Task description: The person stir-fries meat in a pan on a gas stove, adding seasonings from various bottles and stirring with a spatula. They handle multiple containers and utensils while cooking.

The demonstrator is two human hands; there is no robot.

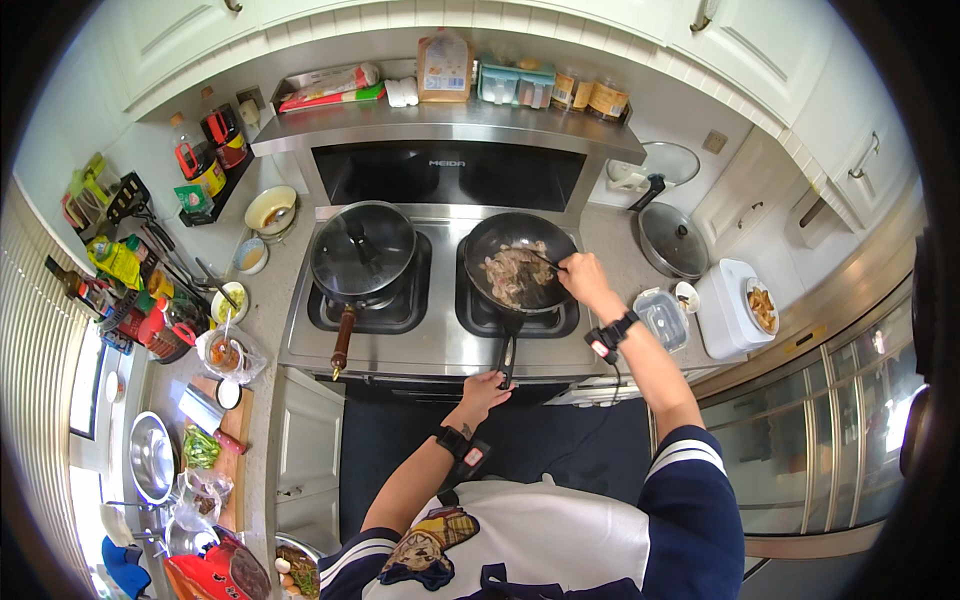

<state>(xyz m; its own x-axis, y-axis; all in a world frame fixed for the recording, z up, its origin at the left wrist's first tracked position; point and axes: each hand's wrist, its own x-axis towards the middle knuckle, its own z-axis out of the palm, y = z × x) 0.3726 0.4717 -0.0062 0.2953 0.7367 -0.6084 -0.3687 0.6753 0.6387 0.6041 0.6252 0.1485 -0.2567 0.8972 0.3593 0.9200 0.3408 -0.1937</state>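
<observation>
Sliced meat [510, 274] lies in a black wok [484, 234] on the right burner of the steel gas stove [442, 358]. The slices look mostly pale, with some pinkish pieces. My right hand [586, 279] grips a dark utensil [551, 262] at the wok's right rim; its far end reaches into the meat, and its exact kind is hard to tell. Below the wok, my left hand [484, 394] holds the end of the black wok handle [508, 360]. Both wrists wear black strapped devices.
A lidded pan [363, 247] with a wooden handle sits on the left burner. Right of the stove are a lidded pot [673, 240] and a plastic container [661, 321]. A cleaver [202, 406] and chopped greens [201, 448] lie on a cutting board [238, 450] at left.
</observation>
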